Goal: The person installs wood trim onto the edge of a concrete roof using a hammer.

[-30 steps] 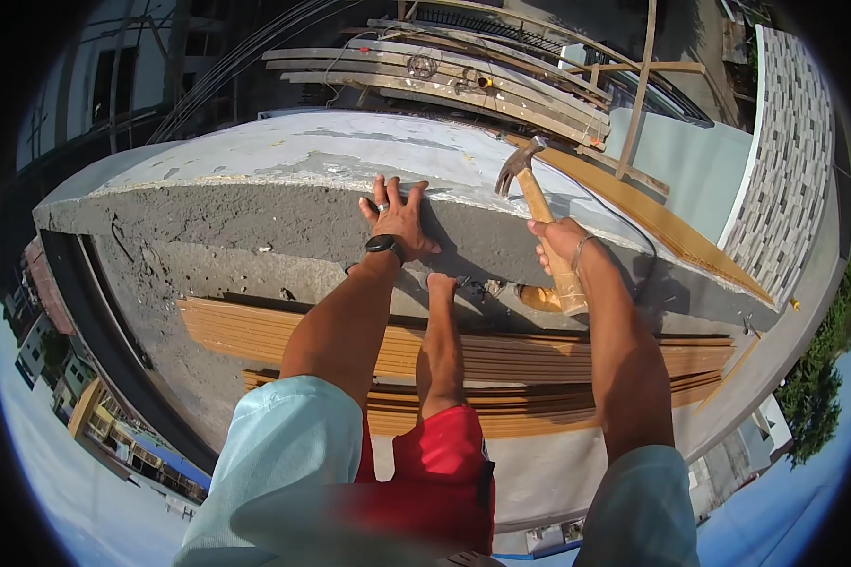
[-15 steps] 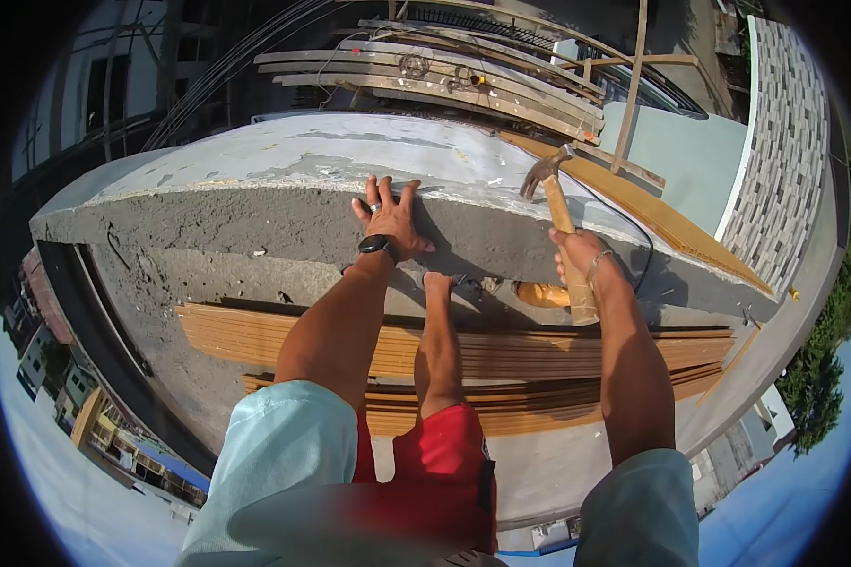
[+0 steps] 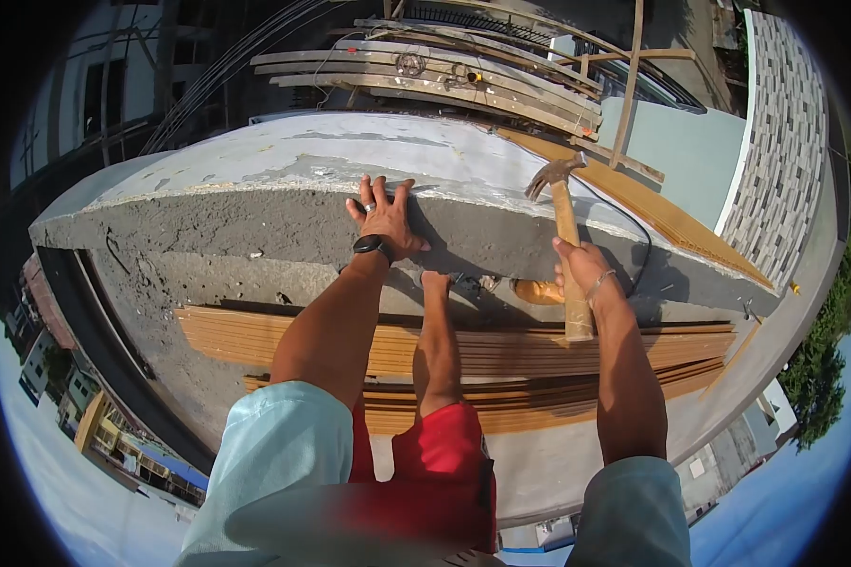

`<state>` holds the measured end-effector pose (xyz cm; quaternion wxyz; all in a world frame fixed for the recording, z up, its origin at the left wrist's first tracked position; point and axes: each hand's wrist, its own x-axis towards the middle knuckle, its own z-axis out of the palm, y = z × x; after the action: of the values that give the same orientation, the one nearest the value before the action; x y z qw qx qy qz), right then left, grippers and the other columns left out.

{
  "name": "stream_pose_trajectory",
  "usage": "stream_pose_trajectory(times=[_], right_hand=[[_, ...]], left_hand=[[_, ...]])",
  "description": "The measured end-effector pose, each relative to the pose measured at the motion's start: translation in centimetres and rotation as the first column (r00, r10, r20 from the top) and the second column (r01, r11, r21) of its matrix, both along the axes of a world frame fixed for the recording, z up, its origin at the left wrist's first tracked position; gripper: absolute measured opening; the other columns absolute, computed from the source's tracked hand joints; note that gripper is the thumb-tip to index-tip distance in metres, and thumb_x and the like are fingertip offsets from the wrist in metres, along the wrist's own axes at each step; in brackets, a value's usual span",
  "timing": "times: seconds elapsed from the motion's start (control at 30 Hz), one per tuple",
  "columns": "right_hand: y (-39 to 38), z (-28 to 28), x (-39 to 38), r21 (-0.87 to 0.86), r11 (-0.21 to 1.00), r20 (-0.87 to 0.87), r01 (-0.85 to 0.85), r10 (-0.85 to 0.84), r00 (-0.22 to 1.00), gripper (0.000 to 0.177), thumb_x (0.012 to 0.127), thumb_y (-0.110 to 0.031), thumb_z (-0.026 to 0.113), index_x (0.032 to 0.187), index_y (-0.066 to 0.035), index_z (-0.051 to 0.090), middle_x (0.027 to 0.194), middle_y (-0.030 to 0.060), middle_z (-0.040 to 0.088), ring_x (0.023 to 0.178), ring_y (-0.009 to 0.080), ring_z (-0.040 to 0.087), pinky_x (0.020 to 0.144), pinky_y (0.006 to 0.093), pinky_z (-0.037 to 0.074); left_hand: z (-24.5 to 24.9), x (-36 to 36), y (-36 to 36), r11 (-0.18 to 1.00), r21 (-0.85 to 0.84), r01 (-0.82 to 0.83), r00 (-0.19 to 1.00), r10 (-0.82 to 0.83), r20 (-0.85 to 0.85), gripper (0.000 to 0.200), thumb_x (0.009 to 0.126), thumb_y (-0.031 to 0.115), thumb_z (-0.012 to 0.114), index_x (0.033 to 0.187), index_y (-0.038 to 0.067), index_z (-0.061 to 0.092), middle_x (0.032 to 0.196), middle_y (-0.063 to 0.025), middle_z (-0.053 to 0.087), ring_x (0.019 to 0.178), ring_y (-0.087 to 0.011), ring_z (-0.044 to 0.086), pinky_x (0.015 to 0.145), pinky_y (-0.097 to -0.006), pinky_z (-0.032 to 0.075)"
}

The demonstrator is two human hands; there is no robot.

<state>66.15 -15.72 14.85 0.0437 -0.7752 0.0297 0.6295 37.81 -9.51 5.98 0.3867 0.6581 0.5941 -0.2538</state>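
Observation:
My left hand (image 3: 386, 219) lies with fingers spread on the rough grey top of the concrete wall (image 3: 246, 219), its fingertips near the wall's pale far edge. A ring and a dark watch show on that hand and wrist. In my right hand (image 3: 581, 268) is a claw hammer (image 3: 565, 213), gripped by its wooden handle. The hammer's metal head points away from me, above the wall's far edge, and the handle end hangs toward me. A bracelet circles the right wrist.
Stacks of brown grooved panels (image 3: 501, 354) lie on the floor by my legs. An orange-brown object (image 3: 539, 292) rests at the wall's foot. Beyond the wall is wooden plank scaffolding (image 3: 444, 80). A brown panel (image 3: 652, 213) and black cable (image 3: 647, 244) lie along the wall at right.
The hammer in my right hand has turned slightly more upright, its head shifting a little right and away from the wall's edge. My left hand stays in place on the wall.

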Motion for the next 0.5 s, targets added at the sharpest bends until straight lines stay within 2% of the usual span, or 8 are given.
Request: stream_pose_trajectory(times=[0.07, 0.13, 0.17, 0.27, 0.3, 0.4, 0.43, 0.5], right_hand=[[-0.5, 0.8, -1.2, 0.020, 0.998, 0.051, 0.052, -0.053, 0.997, 0.026, 0.092, -0.027, 0.058, 0.094, -0.003, 0.048, 0.064, 0.0039, 0.050, 0.047, 0.0143, 0.050, 0.042, 0.0311, 0.044], [-1.7, 0.1, -2.3, 0.169, 0.985, 0.164, 0.028, -0.056, 0.985, 0.027, 0.092, -0.028, 0.058, 0.094, -0.003, 0.048, 0.065, 0.0037, 0.050, 0.047, 0.0138, 0.050, 0.042, 0.0308, 0.044], [-2.6, -0.8, -1.6, 0.092, 0.996, 0.113, -0.007, -0.004, 0.994, 0.026, 0.091, -0.027, 0.058, 0.095, -0.003, 0.049, 0.065, 0.0035, 0.050, 0.047, 0.0132, 0.049, 0.041, 0.0309, 0.043], [-0.6, 0.9, -0.8, 0.053, 0.999, 0.070, 0.011, -0.015, 0.997, 0.024, 0.091, -0.025, 0.059, 0.094, -0.003, 0.049, 0.064, 0.0033, 0.049, 0.046, 0.0127, 0.048, 0.042, 0.0307, 0.043], [-1.3, 0.5, -1.2, 0.117, 0.990, 0.124, 0.080, -0.095, 0.988, 0.023, 0.091, -0.025, 0.059, 0.093, -0.003, 0.049, 0.063, 0.0034, 0.050, 0.046, 0.0128, 0.048, 0.042, 0.0303, 0.043], [-3.1, -1.2, -2.7, 0.155, 0.985, 0.175, 0.070, -0.097, 0.980, 0.025, 0.091, -0.027, 0.059, 0.093, -0.004, 0.050, 0.064, 0.0033, 0.049, 0.046, 0.0131, 0.048, 0.042, 0.0299, 0.043], [-3.2, -1.7, -2.0, 0.060, 0.995, 0.076, 0.080, -0.085, 0.994, 0.025, 0.091, -0.026, 0.059, 0.094, -0.004, 0.049, 0.063, 0.0033, 0.049, 0.046, 0.0135, 0.048, 0.041, 0.0307, 0.043], [-2.2, -1.1, -1.0, 0.082, 0.989, 0.087, 0.122, -0.130, 0.988, 0.025, 0.090, -0.026, 0.060, 0.094, -0.004, 0.049, 0.063, 0.0034, 0.049, 0.046, 0.0136, 0.048, 0.041, 0.0313, 0.043]], left_hand=[[0.1, -0.4, -0.9, 1.000, -0.030, 0.002, 1.000, -0.003, -0.009, 0.110, 0.051, 0.038, 0.089, 0.141, 0.027, 0.028, 0.148, -0.0200, 0.014, 0.141, -0.0424, -0.004, 0.106, -0.0674, 0.003], [-0.4, -0.4, -0.5, 1.000, 0.016, 0.008, 1.000, -0.008, 0.005, 0.116, 0.045, 0.040, 0.091, 0.141, 0.028, 0.027, 0.147, -0.0193, 0.014, 0.140, -0.0429, -0.003, 0.104, -0.0689, 0.005], [-0.5, -0.4, -0.6, 1.000, 0.013, 0.011, 1.000, -0.011, -0.009, 0.116, 0.045, 0.040, 0.091, 0.141, 0.028, 0.027, 0.147, -0.0193, 0.013, 0.140, -0.0427, -0.003, 0.104, -0.0686, 0.005], [-0.6, -0.4, -0.6, 1.000, 0.002, 0.017, 1.000, -0.017, -0.015, 0.115, 0.046, 0.040, 0.091, 0.141, 0.028, 0.027, 0.147, -0.0195, 0.013, 0.140, -0.0426, -0.003, 0.104, -0.0684, 0.005], [-0.7, -0.5, -0.7, 1.000, 0.016, 0.005, 1.000, -0.005, 0.002, 0.116, 0.045, 0.040, 0.091, 0.141, 0.028, 0.027, 0.147, -0.0196, 0.013, 0.140, -0.0421, -0.004, 0.104, -0.0687, 0.004], [-0.7, -0.5, -0.7, 1.000, 0.020, 0.004, 1.000, -0.004, 0.002, 0.117, 0.045, 0.040, 0.091, 0.142, 0.028, 0.027, 0.147, -0.0197, 0.013, 0.140, -0.0418, -0.004, 0.104, -0.0686, 0.003], [-0.6, -0.4, -0.7, 1.000, 0.017, 0.003, 1.000, -0.003, -0.004, 0.117, 0.044, 0.041, 0.091, 0.142, 0.028, 0.027, 0.147, -0.0199, 0.013, 0.140, -0.0416, -0.004, 0.105, -0.0680, 0.002], [-0.8, -0.2, -0.4, 1.000, 0.016, 0.006, 1.000, -0.006, -0.001, 0.117, 0.044, 0.041, 0.091, 0.142, 0.028, 0.027, 0.147, -0.0200, 0.013, 0.141, -0.0417, -0.004, 0.104, -0.0681, 0.002]])
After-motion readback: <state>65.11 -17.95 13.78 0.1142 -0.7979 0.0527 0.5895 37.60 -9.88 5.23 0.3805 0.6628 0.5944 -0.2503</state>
